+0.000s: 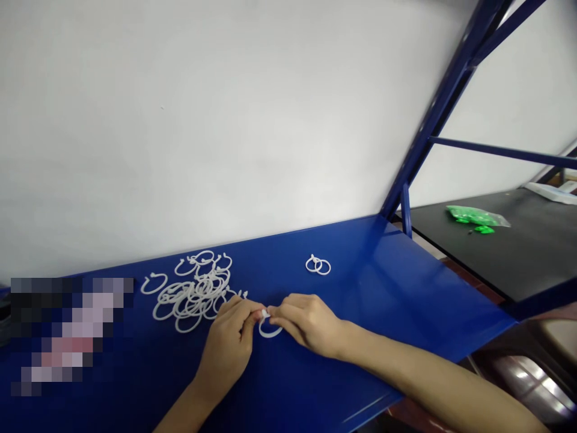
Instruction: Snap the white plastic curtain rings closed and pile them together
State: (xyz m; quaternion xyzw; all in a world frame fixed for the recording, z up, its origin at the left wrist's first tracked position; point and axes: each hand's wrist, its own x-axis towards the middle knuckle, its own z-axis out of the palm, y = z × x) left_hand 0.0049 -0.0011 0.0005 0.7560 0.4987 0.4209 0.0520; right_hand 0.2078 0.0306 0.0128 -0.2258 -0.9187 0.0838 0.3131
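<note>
The step in hand looks like working the two knobbed ends of a white ring (pixel 270 335) against each other, and it is probably done best with small, matched pressure from both sides. The left hand (pixel 232 337) has its thumb and forefinger together on one side of the knobs, and the right hand (pixel 311 319) has its fingertips closed in from the other, so each grip appears clamped on the same ring. Lining the ends up squarely before pushing should help; pressing off-line would likely twist the thin band or make a knob slip out from the fingertips. Holding right beside the knobs, rather than farther round the hoop, should give better control, since the band looks slender and likely to flex. Whether the ends are joined cannot be told, as the fingers cover part of them. The ring lies between the two grips: its knobs are at the fingertips, and its loop hangs toward the near edge of the blue surface (pixel 383 288), its right side partly behind the right fingers. Just beyond the left hand, toward the far edge, is a heap of open white rings (pixel 205 287); a pair of overlapping rings (pixel 318 260) lies apart, beyond the right hand, nearer the far edge.
</note>
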